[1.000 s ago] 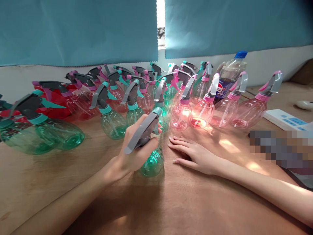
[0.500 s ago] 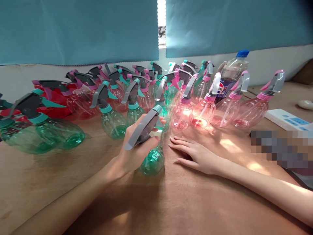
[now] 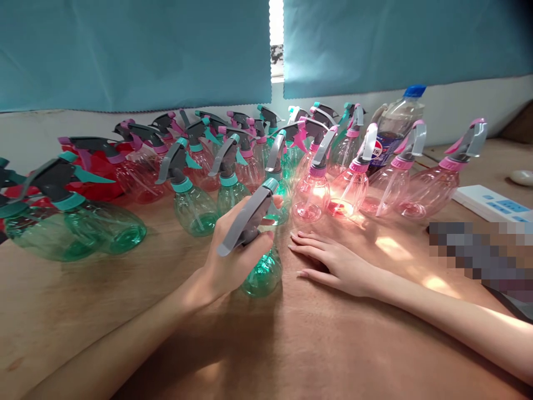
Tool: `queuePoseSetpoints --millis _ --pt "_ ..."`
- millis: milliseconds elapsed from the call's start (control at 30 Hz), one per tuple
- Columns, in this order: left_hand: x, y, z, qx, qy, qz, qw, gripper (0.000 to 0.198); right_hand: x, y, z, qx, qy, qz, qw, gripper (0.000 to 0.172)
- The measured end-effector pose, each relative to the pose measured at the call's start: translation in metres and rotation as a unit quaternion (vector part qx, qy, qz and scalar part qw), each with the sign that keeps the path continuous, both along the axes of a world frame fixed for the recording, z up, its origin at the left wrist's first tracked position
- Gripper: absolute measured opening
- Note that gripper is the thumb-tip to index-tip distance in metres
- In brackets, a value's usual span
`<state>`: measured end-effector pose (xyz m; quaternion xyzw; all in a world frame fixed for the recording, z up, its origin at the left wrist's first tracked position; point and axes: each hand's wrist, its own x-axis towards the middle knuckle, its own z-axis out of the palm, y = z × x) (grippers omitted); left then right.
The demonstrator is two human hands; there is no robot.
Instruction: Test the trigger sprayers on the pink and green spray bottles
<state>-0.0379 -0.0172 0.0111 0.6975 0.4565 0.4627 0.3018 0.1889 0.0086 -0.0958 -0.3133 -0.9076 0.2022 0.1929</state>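
While the left hand [image 3: 233,261] grips the neck of the clear green plastic spray bottle [image 3: 263,275], which stands nearly upright on the wooden table [image 3: 300,344], the right hand [image 3: 337,262] lies flat and empty just right of it, not touching.

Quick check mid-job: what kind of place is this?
Likely a small assembly or packing bench: many empty spray bottles crowd a wooden table, the left hand holds a green bottle, blue curtains behind.

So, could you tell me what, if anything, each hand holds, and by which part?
The left hand grips a green spray bottle by its neck. The right hand lies flat on the table, empty.
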Motion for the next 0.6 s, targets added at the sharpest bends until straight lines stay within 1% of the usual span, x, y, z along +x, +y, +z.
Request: queuePoseSetpoints --millis 233,467,600 --pt "0.0000 0.0027 -0.0017 0.026 -0.011 -0.026 0.999 0.035 -0.0002 0.0001 -0.0003 0.002 -0.003 0.003 1.000 0.057" --pt "0.0000 0.0060 -0.0059 0.051 -0.025 -0.034 0.998 0.039 0.0001 0.0006 -0.0021 0.003 0.005 0.004 1.000 0.057" --pt "-0.0008 0.0066 -0.0064 0.059 -0.022 -0.036 0.997 0.038 0.0002 0.0003 -0.0028 0.004 0.016 0.004 1.000 0.056"
